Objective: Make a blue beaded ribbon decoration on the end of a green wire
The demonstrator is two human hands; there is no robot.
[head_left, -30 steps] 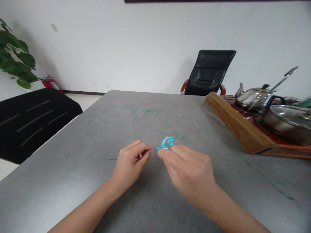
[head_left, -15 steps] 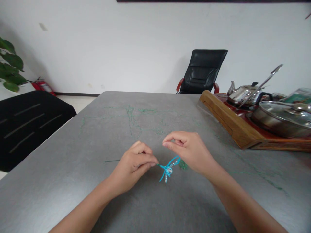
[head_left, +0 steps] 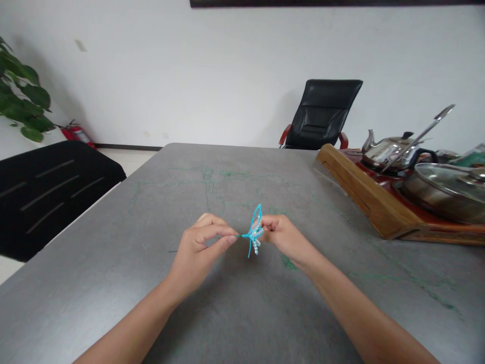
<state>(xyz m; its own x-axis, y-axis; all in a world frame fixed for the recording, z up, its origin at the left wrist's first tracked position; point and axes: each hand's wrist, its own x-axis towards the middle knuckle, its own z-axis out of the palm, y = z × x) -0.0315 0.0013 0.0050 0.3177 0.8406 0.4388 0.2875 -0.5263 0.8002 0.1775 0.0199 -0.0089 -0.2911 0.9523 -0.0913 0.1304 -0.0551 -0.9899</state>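
The right hand is coming back in to pinch the blue beaded wire ornament, now lifting upright from its earlier droop.

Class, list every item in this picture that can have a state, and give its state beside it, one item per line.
left hand: pinched shut on the thin green stem
right hand: fingers closed on the blue beaded ornament
blue beaded ornament: held above the table, loops fanned out
pan: covered by its glass lid
kettle: lid on, upright on the wooden tray
office chair: unoccupied
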